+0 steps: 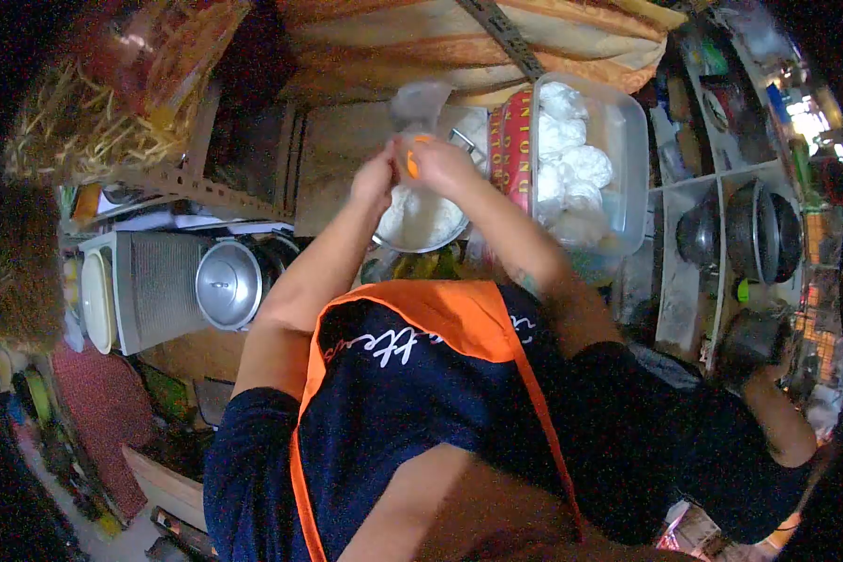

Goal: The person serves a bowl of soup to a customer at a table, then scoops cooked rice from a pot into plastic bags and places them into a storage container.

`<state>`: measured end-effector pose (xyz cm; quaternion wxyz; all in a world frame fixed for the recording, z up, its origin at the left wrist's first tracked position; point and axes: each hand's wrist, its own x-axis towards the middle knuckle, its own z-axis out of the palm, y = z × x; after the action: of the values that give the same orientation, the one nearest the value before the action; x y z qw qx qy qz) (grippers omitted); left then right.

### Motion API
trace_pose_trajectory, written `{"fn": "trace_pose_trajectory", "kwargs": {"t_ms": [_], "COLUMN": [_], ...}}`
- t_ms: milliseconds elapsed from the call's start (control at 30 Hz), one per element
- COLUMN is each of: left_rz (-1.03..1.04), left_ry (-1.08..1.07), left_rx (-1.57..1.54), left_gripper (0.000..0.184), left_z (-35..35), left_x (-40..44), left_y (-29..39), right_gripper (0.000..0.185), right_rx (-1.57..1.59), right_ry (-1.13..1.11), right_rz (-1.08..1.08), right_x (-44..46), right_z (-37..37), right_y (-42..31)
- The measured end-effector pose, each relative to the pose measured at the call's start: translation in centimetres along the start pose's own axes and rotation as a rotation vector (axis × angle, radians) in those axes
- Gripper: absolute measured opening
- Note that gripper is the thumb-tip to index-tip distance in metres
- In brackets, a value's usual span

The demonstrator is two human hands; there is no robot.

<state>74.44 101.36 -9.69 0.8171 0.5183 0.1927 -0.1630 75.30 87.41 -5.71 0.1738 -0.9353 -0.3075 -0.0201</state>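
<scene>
My left hand [377, 178] and my right hand [443, 167] are close together above a round metal bowl [422, 249] of white, powdery stuff [412, 214]. Both are closed, with fingers partly blurred. Between and beyond them stands out a translucent plastic bag [420, 103], its lower end gathered at my fingers. A small bright orange item [418, 157] shows against my right hand; its kind cannot be made out. A metal handle [462, 140] sticks up at the bowl's far right rim.
Right of the bowl, a clear plastic tub [635, 169] holds several white bagged bundles [564, 140]. A red sack with yellow lettering [512, 145] lies between them. A lidded metal pot [229, 283] is at left, shelves with pans [759, 229] at right. Another person's arm [785, 421] shows there.
</scene>
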Motion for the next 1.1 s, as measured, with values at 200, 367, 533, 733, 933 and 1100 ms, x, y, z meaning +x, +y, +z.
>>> {"fn": "trace_pose_trajectory", "kwargs": {"t_ms": [200, 367, 533, 733, 933, 1100], "left_rz": [-0.129, -0.123, -0.003, 0.117, 0.175, 0.327], "left_ry": [0.047, -0.053, -0.053, -0.035, 0.148, 0.016], "left_rx": [-0.164, -0.196, 0.023, 0.101, 0.295, 0.530], "left_gripper": [0.020, 0.018, 0.020, 0.021, 0.020, 0.021], "left_z": [-0.6, -1.8, -1.5, -3.0, -2.4, 0.3], "left_x": [0.7, 3.4, 2.6, 2.8, -2.1, -4.9], "left_y": [1.2, 0.1, 0.8, 1.9, 5.9, 7.1], "right_gripper": [0.026, 0.027, 0.027, 0.033, 0.029, 0.039], "right_rx": [-0.064, -0.063, -0.070, 0.218, 0.352, 0.057], "right_ry": [-0.418, -0.471, -0.333, 0.069, -0.342, 0.081], "right_rz": [0.157, 0.257, 0.180, 0.372, 0.373, 0.167], "right_x": [5.5, 6.0, 5.8, 4.5, -1.2, -0.6], "right_z": [0.3, -0.5, -3.2, -7.2, 6.3, 9.9], "right_y": [-0.4, -1.3, -2.5, 1.2, 7.4, 1.5]}}
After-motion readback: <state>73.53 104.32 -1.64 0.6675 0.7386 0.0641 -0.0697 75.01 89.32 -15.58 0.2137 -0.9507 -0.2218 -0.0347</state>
